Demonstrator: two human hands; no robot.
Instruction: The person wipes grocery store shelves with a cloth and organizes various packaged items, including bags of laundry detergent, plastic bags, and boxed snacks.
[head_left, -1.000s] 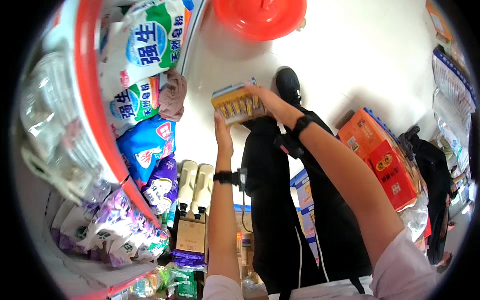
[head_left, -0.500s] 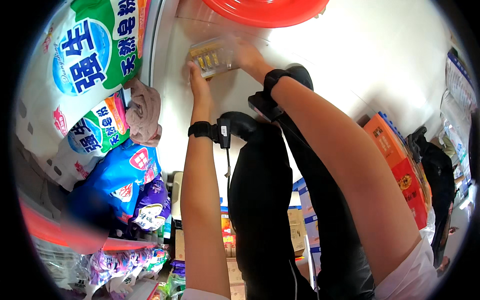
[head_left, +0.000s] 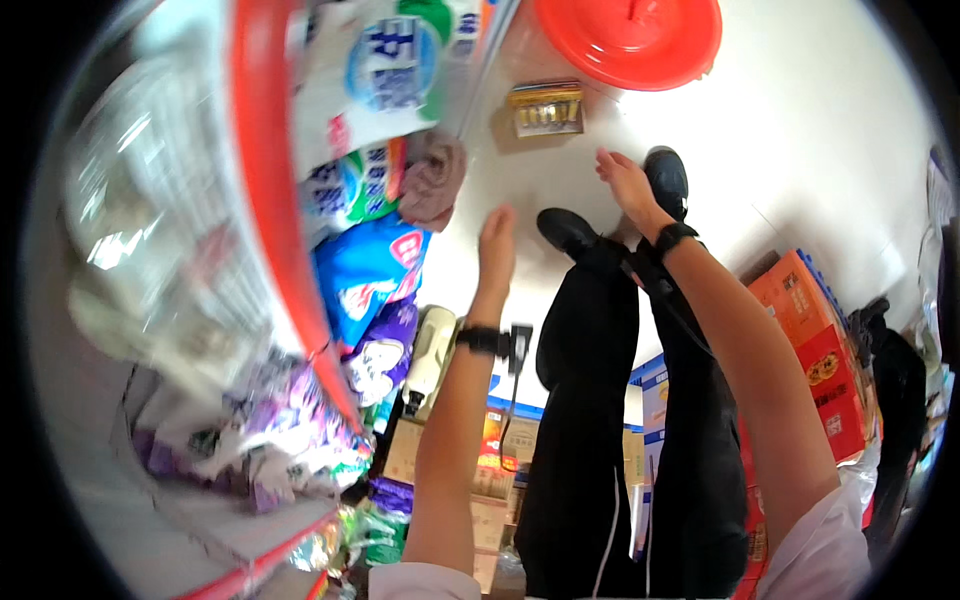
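A small yellow box [head_left: 546,108] with a clear front stands on the pale tiled floor, apart from both my hands. Several small gold-coloured items show through that front. My left hand [head_left: 497,240], a little blurred, is empty with its fingers stretched out, beside the brown cloth [head_left: 434,182]. Empty too is my right hand [head_left: 627,184], above the floor by my shoe, its fingers apart. Of the two, the right hand is nearer to the box. A black strap with a small device sits on each wrist.
A red plastic basin or lid [head_left: 640,45] lies beyond the box. At left, bags of washing powder [head_left: 385,80] line a shelf with a red edge [head_left: 270,170]. Orange and red cartons [head_left: 815,350] stand at right. A cream bottle [head_left: 430,352] is near my left forearm.
Both hands have let go of the yellow box, which now stands on the floor, and have drawn back toward me. The view has shifted left, bringing more of the shelf into sight.
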